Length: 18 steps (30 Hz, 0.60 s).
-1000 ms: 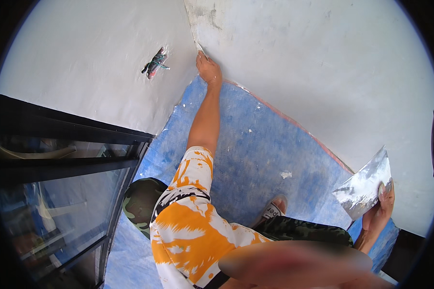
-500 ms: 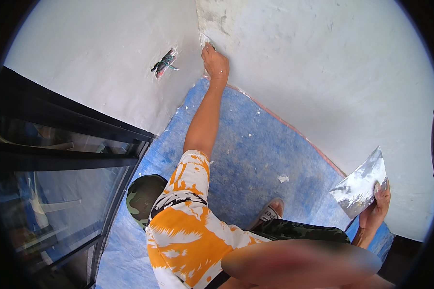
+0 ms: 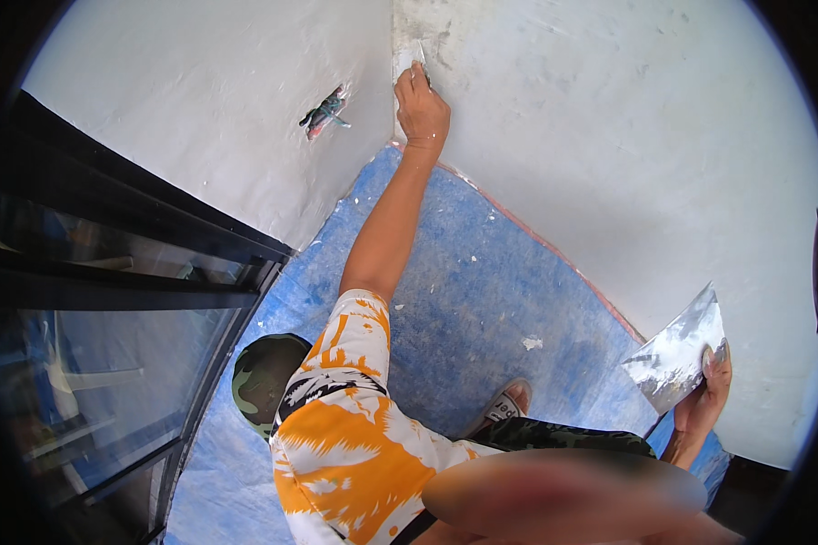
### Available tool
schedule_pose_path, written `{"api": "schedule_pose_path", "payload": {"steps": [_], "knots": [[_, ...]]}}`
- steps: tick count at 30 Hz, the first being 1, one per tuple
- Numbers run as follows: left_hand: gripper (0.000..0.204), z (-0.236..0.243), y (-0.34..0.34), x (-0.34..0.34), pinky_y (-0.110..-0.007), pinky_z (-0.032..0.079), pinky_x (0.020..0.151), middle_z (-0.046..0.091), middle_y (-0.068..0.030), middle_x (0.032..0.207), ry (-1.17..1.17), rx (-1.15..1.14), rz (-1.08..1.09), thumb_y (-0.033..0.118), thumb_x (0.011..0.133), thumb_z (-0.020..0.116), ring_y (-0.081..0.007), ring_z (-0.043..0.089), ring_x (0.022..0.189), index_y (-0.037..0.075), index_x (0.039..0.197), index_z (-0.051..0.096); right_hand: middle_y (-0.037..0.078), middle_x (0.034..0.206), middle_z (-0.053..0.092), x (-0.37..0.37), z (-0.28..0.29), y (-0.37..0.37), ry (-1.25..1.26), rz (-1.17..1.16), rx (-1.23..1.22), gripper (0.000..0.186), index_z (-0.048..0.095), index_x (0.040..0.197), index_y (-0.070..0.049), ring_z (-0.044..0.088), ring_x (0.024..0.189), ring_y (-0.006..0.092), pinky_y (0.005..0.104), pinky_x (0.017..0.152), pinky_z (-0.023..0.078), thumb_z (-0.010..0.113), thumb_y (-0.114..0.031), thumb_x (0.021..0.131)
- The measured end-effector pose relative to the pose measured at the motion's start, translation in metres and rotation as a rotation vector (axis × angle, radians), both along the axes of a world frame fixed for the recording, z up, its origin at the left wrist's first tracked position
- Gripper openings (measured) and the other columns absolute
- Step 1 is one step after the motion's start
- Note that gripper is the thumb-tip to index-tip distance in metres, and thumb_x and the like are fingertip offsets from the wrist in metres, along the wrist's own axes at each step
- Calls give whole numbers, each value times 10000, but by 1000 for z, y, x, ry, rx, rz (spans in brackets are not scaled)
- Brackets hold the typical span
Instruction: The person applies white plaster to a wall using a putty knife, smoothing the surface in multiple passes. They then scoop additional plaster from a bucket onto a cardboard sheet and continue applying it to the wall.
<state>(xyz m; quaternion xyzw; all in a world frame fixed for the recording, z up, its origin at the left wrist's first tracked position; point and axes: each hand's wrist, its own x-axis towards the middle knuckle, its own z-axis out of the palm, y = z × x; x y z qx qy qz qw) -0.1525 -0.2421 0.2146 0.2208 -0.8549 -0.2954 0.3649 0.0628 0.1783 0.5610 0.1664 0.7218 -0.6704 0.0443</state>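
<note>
grey-white plaster is filling the upper view, with the left wall [image 3: 200,100] and the right wall [image 3: 627,136] meeting in a corner at top centre.

left hand [image 3: 423,107]: reaching up to that corner from an orange-and-white sleeve [image 3: 350,336], fingers closing around a small scraper [image 3: 418,56]. the scraper is touching the right wall, just beside the corner line; the fingers are hiding most of it.

right hand [image 3: 707,391]: well apart from the left, down at the right side, clamping a shiny metal plate [image 3: 677,350] by its lower right edge. thumb is pressing on the near face; the plate is tilting, one point facing up, in front of the right wall's lower part. light is glinting off its face.

left wall: a ragged hole [image 3: 314,130] is showing, dark and greenish wires [image 3: 332,113] bunching in it, near the left hand.

underfoot: a blue floor [image 3: 463,272] is spreading below, white flakes [image 3: 532,343] lying scattered on it. a reddish strip [image 3: 563,254] is running along the right wall's foot.

a sandal [image 3: 491,409] is resting on the blue; camouflage trousers [image 3: 573,434] are stretching rightward. far left, black-framed glass panes [image 3: 136,363] are standing below the left wall.
</note>
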Motion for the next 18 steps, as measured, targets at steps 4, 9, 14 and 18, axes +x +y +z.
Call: {"api": "schedule_pose_path", "payload": {"steps": [4,9,14,18], "knots": [[472,9,-21,-9,-450,499,879,495,-211,1190,1,62,61,-1,850,542,-388,492,1123,-86,1308,464,167,1213,589,1,0,-6,-3,-2,5,502,451,1328,83,602,1094,246,375,967,475,580,-89,875],[484,-2,-20,-2,-444,489,887,502,-213,1181,-44,93,2,-11,846,542,-385,499,1114,-81,1319,466,151,1175,605,2,-1,-21,12,2,-3,461,483,1294,77,612,1062,235,365,955,480,584,-101,881],[525,-24,-27,20,-447,486,896,503,-213,1189,-11,82,-11,-27,812,570,-386,498,1104,-76,1323,460,148,1170,605,3,-4,-31,22,30,10,465,488,1284,75,615,1057,236,367,944,489,601,-122,878],[536,-25,-41,10,-447,478,912,505,-213,1191,-17,96,41,-30,811,573,-389,495,1117,-72,1333,460,152,1169,603,6,-7,-36,9,-14,26,472,486,1288,75,615,1055,242,371,932,500,606,-133,881]]}}
